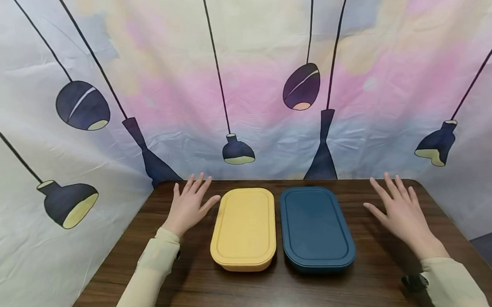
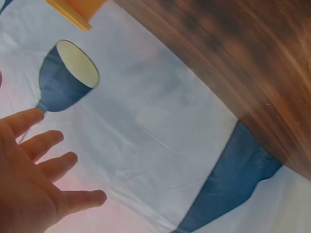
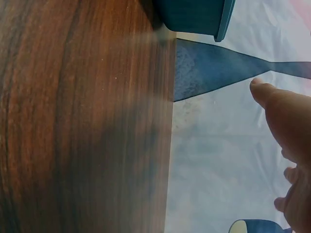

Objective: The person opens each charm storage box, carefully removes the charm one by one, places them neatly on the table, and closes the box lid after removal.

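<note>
A yellow lidded box (image 1: pixel 245 227) and a dark blue lidded box (image 1: pixel 317 227) stand side by side on the table, a narrow gap between them, both with lids on. My left hand (image 1: pixel 188 210) is spread out to the left of the yellow box, its thumb tip close to that box's far left side. On the other side, my right hand (image 1: pixel 403 215) is spread with nothing in it, well apart from the blue box. In the left wrist view a corner of the yellow box (image 2: pixel 77 10) shows; the right wrist view catches the end of the blue box (image 3: pixel 194 17).
The brown wood-grain table (image 1: pixel 247 297) has rounded far corners. Right behind it hangs a pale cloth backdrop (image 1: pixel 170 94) printed with dark hanging lamps. Dark bands sit at both wrists, partly under the light sleeves (image 1: pixel 456 285).
</note>
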### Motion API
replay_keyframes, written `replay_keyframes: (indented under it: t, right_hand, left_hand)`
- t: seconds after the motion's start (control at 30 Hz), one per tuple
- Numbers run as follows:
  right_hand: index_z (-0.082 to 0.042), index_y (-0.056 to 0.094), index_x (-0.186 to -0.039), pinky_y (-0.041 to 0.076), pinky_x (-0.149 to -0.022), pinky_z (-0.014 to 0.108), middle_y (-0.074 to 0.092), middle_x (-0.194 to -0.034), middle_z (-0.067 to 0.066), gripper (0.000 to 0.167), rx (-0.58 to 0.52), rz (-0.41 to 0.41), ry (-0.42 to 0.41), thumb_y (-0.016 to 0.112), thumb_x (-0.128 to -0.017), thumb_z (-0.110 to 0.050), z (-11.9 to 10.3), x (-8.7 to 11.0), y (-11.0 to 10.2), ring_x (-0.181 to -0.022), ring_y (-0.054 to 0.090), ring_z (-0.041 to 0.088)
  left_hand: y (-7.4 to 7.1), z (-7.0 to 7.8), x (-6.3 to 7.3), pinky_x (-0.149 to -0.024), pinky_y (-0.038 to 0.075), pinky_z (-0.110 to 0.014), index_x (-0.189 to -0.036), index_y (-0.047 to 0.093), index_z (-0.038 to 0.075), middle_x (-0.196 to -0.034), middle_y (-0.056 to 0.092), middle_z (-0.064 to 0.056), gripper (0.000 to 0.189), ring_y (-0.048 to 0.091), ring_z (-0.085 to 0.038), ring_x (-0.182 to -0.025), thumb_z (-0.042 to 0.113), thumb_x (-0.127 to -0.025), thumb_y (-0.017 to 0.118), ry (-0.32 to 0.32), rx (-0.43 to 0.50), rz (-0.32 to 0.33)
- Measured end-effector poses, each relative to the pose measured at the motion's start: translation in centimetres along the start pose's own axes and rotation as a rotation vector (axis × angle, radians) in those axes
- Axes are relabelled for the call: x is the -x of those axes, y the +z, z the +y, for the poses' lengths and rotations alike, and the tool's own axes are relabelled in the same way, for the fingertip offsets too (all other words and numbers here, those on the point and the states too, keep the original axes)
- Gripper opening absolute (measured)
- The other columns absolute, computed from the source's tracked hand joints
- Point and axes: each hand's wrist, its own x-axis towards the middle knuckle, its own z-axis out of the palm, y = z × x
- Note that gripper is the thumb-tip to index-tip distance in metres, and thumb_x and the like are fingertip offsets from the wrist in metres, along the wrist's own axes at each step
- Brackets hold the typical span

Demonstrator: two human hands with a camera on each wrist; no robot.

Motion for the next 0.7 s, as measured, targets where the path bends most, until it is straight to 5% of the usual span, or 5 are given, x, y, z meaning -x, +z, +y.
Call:
replay_keyframes:
  t: [0.37,0.47,0.6,0.7]
  right_hand:
    - [0.002,0.048,-0.148,0.015,-0.122,0.045,0.044,-0.149,0.03,0.073,-0.02,0.177,-0.259,0.08,-0.085,-0.016,-0.4,-0.9,0.0,-0.141,0.038,0.043]
    - [0.002,0.052,-0.144,0.02,-0.121,0.045,0.048,-0.146,0.028,0.062,-0.021,0.21,-0.304,0.062,-0.101,-0.041,-0.9,-1.1,0.0,-0.135,0.045,0.044]
    - [0.002,0.055,-0.141,0.022,-0.12,0.044,0.052,-0.143,0.027,0.084,-0.032,0.234,-0.362,0.023,-0.102,-0.064,-1.4,-1.4,0.1,-0.13,0.049,0.045]
    - [0.001,0.056,-0.141,0.022,-0.121,0.041,0.053,-0.141,0.027,0.08,-0.039,0.24,-0.405,0.025,-0.103,-0.062,-1.6,-1.5,0.3,-0.128,0.051,0.047]
  left_hand:
    - [-1.2,3.3,-0.5,-0.118,0.019,-0.061,-0.153,0.046,0.011,-0.157,0.04,-0.016,0.067,0.03,-0.035,-0.148,0.051,-0.101,0.057,0.192,0.02,0.034]
    - [-1.6,4.4,-0.5,-0.119,0.021,-0.056,-0.152,0.046,0.01,-0.156,0.041,-0.016,0.066,0.031,-0.033,-0.148,0.05,-0.101,0.057,0.234,0.028,0.035]
    - [-1.8,6.0,-0.3,-0.119,0.022,-0.052,-0.152,0.047,0.011,-0.156,0.042,-0.015,0.066,0.033,-0.033,-0.147,0.05,-0.1,0.058,0.287,0.024,0.035]
    - [-1.8,7.0,-0.1,-0.119,0.023,-0.051,-0.152,0.047,0.011,-0.156,0.043,-0.014,0.066,0.035,-0.033,-0.146,0.05,-0.1,0.058,0.326,0.015,0.036]
